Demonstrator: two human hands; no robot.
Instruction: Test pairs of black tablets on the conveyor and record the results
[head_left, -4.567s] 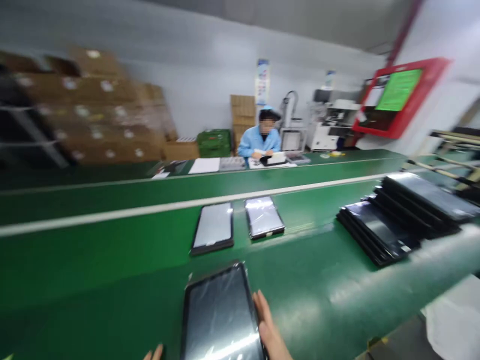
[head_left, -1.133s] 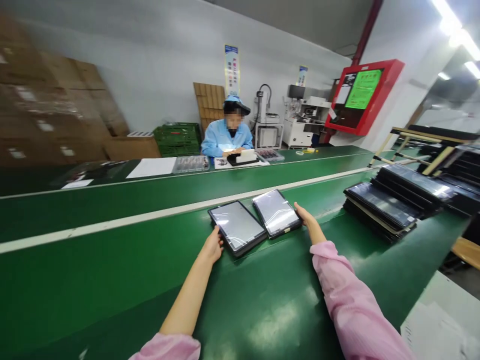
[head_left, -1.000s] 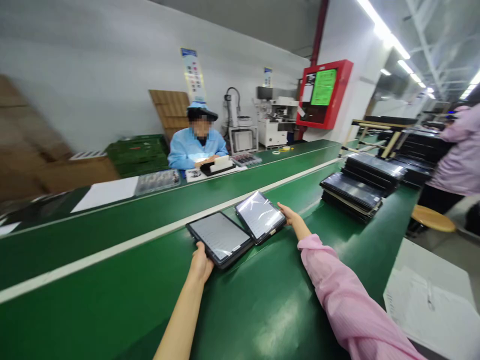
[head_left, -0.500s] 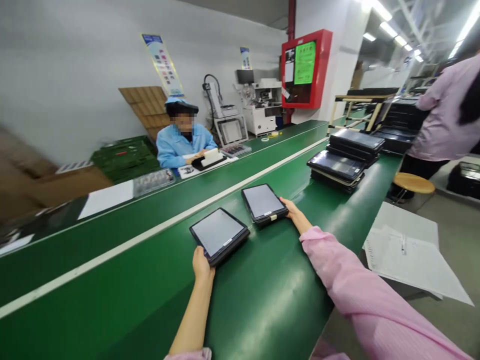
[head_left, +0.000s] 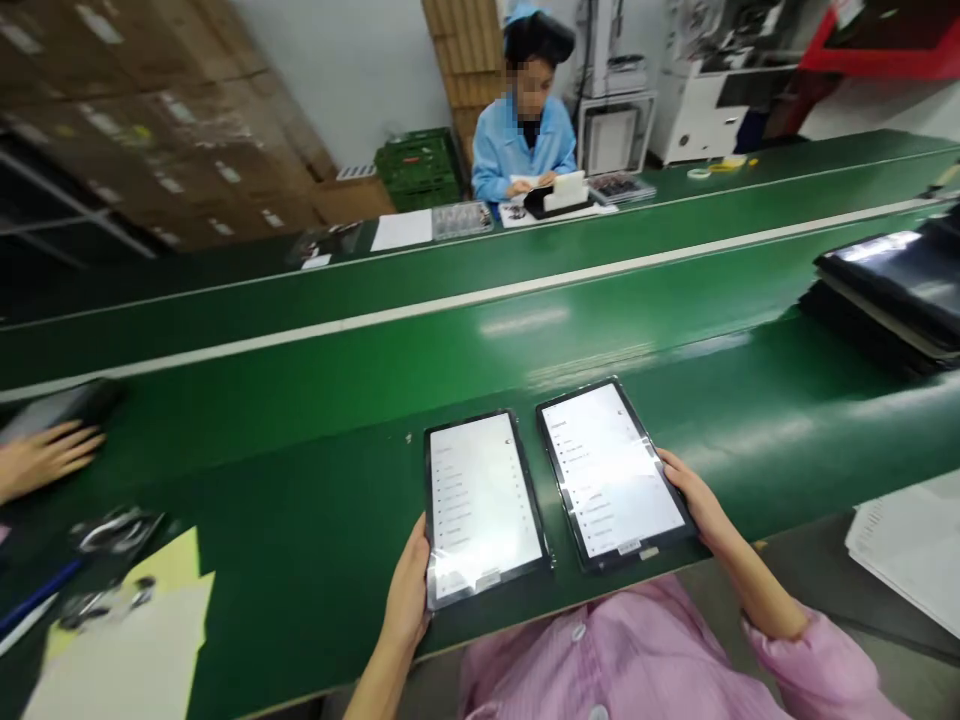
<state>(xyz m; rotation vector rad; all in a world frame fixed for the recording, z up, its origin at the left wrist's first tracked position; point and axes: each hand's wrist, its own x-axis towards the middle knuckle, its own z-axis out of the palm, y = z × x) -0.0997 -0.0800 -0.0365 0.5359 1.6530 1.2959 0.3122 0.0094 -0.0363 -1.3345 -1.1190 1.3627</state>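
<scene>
Two tablets with lit white screens lie side by side near the front edge of the green table (head_left: 315,570). My left hand (head_left: 409,585) grips the left edge of the left tablet (head_left: 484,505), its thumb along the side. On the other side, my right hand (head_left: 694,495) holds the right edge of the right tablet (head_left: 611,470). Lines of text show on both screens, too small to read. A narrow gap parts the two tablets. The fingers beneath each tablet are hidden.
At the far left, another person's hand (head_left: 49,460) rests by a dark device (head_left: 64,405). Paper sheets (head_left: 124,640) lie at front left. A stack of black tablets (head_left: 892,290) stands at right. Across the table, a person in blue (head_left: 525,145) sits working.
Both tablets have come back toward my body, close to the table's front edge, with my hands still on them. The view has turned left and down, bringing another person's hand into sight.
</scene>
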